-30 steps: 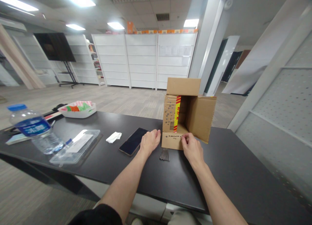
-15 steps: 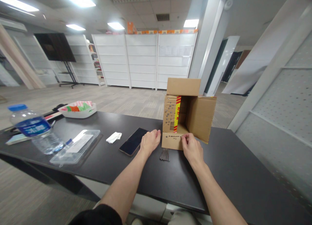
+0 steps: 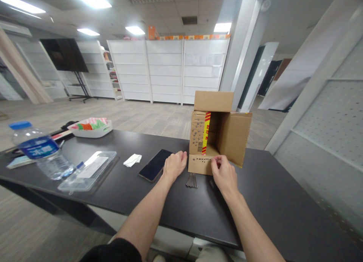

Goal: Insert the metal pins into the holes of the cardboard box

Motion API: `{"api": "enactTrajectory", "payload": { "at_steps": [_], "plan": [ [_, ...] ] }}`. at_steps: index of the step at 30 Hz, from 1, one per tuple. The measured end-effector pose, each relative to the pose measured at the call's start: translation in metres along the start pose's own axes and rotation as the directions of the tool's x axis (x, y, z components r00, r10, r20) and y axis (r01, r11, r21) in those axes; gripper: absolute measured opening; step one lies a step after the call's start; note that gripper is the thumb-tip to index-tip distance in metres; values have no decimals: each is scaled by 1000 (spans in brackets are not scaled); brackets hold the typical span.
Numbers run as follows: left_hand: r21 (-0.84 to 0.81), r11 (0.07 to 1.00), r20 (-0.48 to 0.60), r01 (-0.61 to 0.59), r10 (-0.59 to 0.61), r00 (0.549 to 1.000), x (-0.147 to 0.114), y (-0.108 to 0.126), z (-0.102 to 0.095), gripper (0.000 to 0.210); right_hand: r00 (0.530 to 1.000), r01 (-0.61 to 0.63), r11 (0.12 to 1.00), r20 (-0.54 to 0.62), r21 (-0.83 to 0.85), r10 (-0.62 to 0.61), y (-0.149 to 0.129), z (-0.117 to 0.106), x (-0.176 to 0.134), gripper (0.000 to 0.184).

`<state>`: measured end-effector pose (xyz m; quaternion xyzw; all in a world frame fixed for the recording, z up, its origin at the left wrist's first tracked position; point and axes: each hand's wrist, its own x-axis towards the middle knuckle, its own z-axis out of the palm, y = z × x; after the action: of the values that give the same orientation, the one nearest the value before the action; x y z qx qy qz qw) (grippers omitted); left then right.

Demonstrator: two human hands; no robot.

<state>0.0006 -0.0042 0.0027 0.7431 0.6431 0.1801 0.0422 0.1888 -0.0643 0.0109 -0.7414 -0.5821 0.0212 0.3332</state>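
Cardboard box (image 3: 217,132) is stood right of phone (image 3: 154,166), long axis upright, opening turned cameraward. Lower flap (image 3: 198,167) is met by right hand (image 3: 224,173), pinched narrow; left hand (image 3: 175,164) curled beside phone; contents hidden.

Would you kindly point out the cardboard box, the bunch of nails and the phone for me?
Cardboard box (image 3: 236,138): head view, on its opened right flap.
Nails (image 3: 192,180): head view, on the shafts mid-bunch.
Phone (image 3: 154,166): head view, on the middle of its dark screen.
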Motion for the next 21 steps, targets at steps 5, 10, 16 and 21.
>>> {"api": "enactTrajectory", "payload": {
  "at_steps": [5, 10, 16, 21],
  "plan": [
    [-3, 1000, -6, -3, 3, 1000, 0, -1, 1, 54, 999, 23, 996, -26, 84, -21, 0, 1, 0, 22],
    [-26, 999, 14, 19, -19, 1000, 0, 1, 0, 53, 998, 60, 989, -46, 136, -54, 3, 4, 2, 22],
    [-15, 1000, 2, 6, -6, 1000, 0, 1, 1, 53, 990, 118, 980, -93, 160, -104, 6, 8, 3, 17],
    [-17, 1000, 6, 5, -5, 1000, 0, 0, 1, 55, 975, 197, 959, -145, 205, -170, 8, 9, 6, 16]
  ]
}}
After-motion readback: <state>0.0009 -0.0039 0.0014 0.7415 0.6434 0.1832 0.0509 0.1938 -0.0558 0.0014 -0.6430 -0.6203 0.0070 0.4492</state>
